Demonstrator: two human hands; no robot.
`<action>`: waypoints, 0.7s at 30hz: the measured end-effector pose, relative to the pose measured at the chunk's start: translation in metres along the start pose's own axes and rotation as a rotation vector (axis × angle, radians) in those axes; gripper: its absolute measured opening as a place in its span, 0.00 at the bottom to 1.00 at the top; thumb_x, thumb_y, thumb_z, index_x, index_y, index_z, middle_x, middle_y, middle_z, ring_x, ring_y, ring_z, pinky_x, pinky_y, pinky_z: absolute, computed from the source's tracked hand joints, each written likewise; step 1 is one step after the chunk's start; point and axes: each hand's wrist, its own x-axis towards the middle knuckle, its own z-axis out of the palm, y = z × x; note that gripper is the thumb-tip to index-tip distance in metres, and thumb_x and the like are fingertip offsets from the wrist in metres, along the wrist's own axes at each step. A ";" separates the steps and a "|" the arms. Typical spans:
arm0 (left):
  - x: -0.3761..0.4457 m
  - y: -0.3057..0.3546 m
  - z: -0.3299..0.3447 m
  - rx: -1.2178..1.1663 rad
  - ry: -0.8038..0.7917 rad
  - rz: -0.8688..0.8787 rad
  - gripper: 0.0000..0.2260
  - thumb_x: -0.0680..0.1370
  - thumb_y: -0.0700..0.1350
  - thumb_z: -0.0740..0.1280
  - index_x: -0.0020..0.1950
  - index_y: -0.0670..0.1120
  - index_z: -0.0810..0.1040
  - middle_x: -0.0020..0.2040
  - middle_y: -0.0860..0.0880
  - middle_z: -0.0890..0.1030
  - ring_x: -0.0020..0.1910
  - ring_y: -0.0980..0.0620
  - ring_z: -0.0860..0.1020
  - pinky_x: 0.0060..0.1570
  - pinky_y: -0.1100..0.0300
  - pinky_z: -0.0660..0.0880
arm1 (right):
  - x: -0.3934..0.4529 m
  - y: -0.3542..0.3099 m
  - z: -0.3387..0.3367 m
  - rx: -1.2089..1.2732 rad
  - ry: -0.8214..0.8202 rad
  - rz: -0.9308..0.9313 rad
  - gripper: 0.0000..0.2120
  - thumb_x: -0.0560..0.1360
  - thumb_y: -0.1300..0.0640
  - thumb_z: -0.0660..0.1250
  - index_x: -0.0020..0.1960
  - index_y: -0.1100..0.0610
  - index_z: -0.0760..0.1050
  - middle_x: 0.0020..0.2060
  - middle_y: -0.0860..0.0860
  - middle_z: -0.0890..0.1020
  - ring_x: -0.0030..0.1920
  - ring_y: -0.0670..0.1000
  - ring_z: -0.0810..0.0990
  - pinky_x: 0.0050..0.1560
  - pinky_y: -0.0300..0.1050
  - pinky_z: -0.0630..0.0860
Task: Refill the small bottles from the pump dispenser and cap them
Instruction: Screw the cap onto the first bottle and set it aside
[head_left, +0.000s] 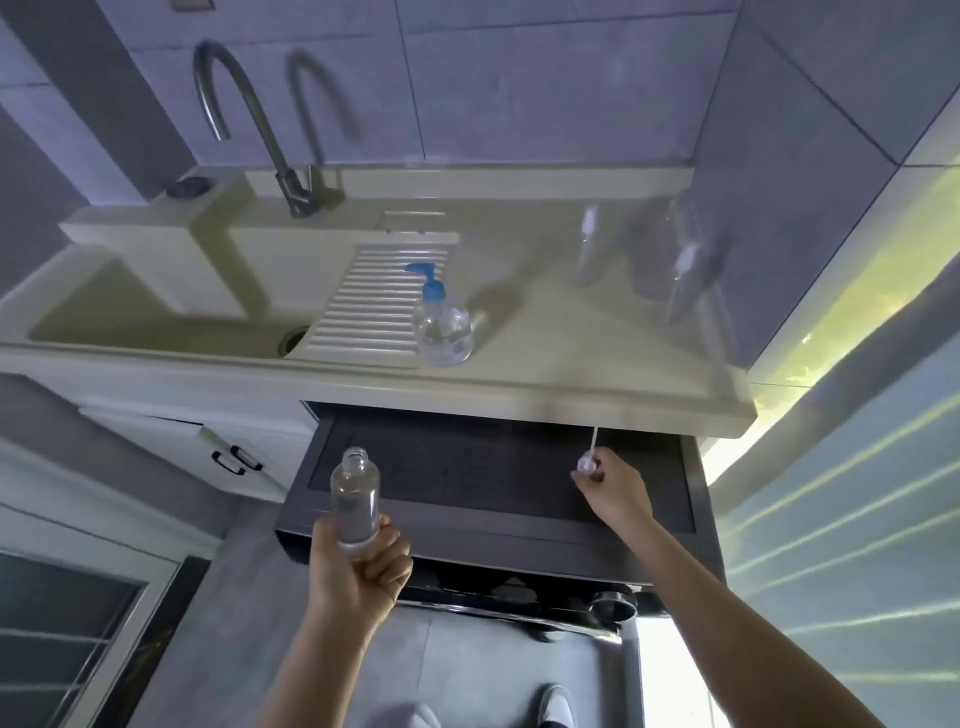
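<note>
The left hand (358, 561) is gripping a small clear bottle (356, 499) by its base, fingers curled round it, holding it upright with the neck uncapped, out in front of the countertop (545, 364) edge and above a dark appliece top (498, 478). The right hand (615, 491) is pinching a spray cap (588, 460) between thumb and fingertips, its dip tube pointing up toward the counter's front edge, well apart from the bottle. The pump dispenser (441, 322), blue-headed, is standing on the countertop beside the ribbed drainboard (374, 306), near the front edge. Two more clear bottles (587, 244) are standing further right, blurred. Open counter is lying between them.
</note>
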 end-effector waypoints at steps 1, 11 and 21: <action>-0.001 0.002 -0.002 0.003 0.003 0.004 0.07 0.64 0.48 0.57 0.36 0.44 0.65 0.20 0.53 0.59 0.17 0.56 0.57 0.19 0.66 0.54 | -0.004 -0.002 0.002 0.027 -0.001 -0.009 0.04 0.75 0.53 0.68 0.46 0.52 0.74 0.42 0.46 0.81 0.43 0.49 0.80 0.41 0.43 0.74; 0.005 0.024 -0.006 0.155 -0.088 -0.026 0.07 0.70 0.44 0.53 0.34 0.44 0.65 0.22 0.52 0.58 0.18 0.56 0.55 0.18 0.67 0.53 | -0.065 -0.054 0.014 0.336 0.047 0.011 0.13 0.72 0.58 0.72 0.41 0.59 0.68 0.41 0.56 0.82 0.40 0.51 0.83 0.43 0.46 0.77; 0.019 0.014 -0.013 0.314 -0.099 0.003 0.06 0.71 0.44 0.52 0.34 0.46 0.62 0.27 0.49 0.57 0.23 0.54 0.53 0.20 0.63 0.55 | -0.124 -0.114 -0.015 0.357 -0.055 -0.278 0.03 0.78 0.59 0.64 0.46 0.55 0.75 0.31 0.42 0.76 0.32 0.42 0.72 0.36 0.34 0.68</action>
